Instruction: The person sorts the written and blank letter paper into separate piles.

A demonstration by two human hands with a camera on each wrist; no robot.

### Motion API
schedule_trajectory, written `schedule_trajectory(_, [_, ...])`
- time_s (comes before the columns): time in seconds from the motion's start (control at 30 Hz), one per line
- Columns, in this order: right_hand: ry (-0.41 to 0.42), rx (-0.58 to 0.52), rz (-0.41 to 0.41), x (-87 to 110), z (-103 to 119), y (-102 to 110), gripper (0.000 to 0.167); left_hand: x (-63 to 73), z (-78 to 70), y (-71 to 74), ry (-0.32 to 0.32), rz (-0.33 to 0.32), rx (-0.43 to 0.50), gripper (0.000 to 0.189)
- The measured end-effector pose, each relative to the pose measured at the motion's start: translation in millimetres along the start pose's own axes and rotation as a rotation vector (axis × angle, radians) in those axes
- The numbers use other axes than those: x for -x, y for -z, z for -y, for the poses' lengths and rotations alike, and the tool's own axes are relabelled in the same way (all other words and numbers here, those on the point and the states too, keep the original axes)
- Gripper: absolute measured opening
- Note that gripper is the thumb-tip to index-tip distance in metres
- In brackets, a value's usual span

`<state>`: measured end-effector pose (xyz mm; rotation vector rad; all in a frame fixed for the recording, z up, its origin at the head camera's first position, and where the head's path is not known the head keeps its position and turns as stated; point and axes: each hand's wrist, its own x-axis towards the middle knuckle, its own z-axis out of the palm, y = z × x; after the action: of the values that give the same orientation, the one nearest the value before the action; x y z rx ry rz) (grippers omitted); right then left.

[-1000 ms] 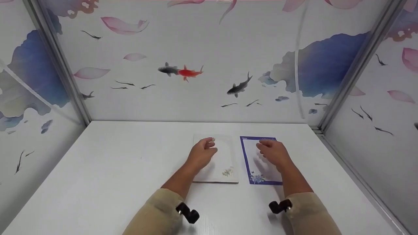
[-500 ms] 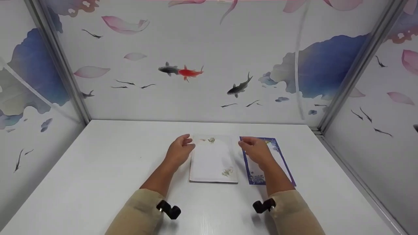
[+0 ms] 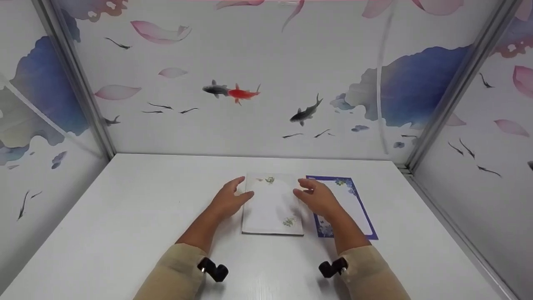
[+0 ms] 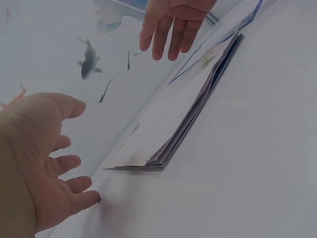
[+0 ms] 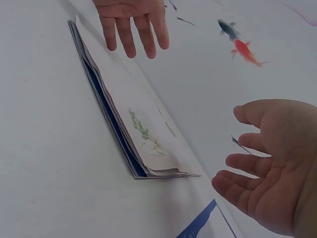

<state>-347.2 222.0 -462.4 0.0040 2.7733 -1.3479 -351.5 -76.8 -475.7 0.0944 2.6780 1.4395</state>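
Observation:
A stack of white paper sheets [image 3: 272,208] with printed green flowers lies on the table, its layered edges showing in both wrist views, with some dark blue between the layers. At its left edge is my left hand [image 3: 229,200], fingers spread and holding nothing. Across from it, my right hand [image 3: 320,199] sits by the right edge of the stack, fingers apart, palm facing inward in the right wrist view. A single sheet with a blue-purple border [image 3: 366,216] and flower corners lies to the right, partly hidden under my right hand and forearm.
The white table [image 3: 137,216] meets a back wall [image 3: 266,137] printed with fish and petals. Side panels with metal posts [image 3: 454,87] stand at left and right. A small black device [image 3: 214,269] is strapped at each sleeve.
Both hands have shifted left, the left hand from above the stack to its left edge. The right hand has come off the bordered sheet toward the stack's right edge. Both hands' fingers have spread.

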Motion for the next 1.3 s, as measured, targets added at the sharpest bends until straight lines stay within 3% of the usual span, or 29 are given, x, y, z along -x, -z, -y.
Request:
schedule_trajectory(0.1, [0.003,0.089,0.048,2.2,-3,-5,0.067,3.4,1.1,-2.6,-0.035,0.053,-0.102,0.076])
schedule_trajectory(0.27, [0.035,0.179,0.117,6.8,-4,-13,0.069,6.1,4.7,-6.8,-0.118,0.120,-0.171,0.079])
schedule_trajectory(0.4, [0.078,0.258,0.174,10.5,-2,-17,0.074,5.5,7.9,-11.6,-0.144,0.190,-0.245,0.083])
schedule_trajectory(0.57, [0.066,0.373,0.258,13.7,0,-23,0.082,7.2,10.2,-15.9,-0.178,0.256,-0.378,0.089])
schedule_trajectory(0.77, [0.038,0.472,0.317,16.3,-1,-27,0.083,8.1,11.9,-18.8,-0.237,0.277,-0.521,0.089])
schedule_trajectory(0.87, [0.058,0.509,0.328,16.2,-2,-27,0.083,7.7,11.4,-18.9,-0.238,0.280,-0.561,0.090])
schedule_trajectory(1.3, [0.111,0.550,0.341,15.2,-1,-28,0.082,13.7,7.0,-14.9,-0.241,0.274,-0.594,0.087])
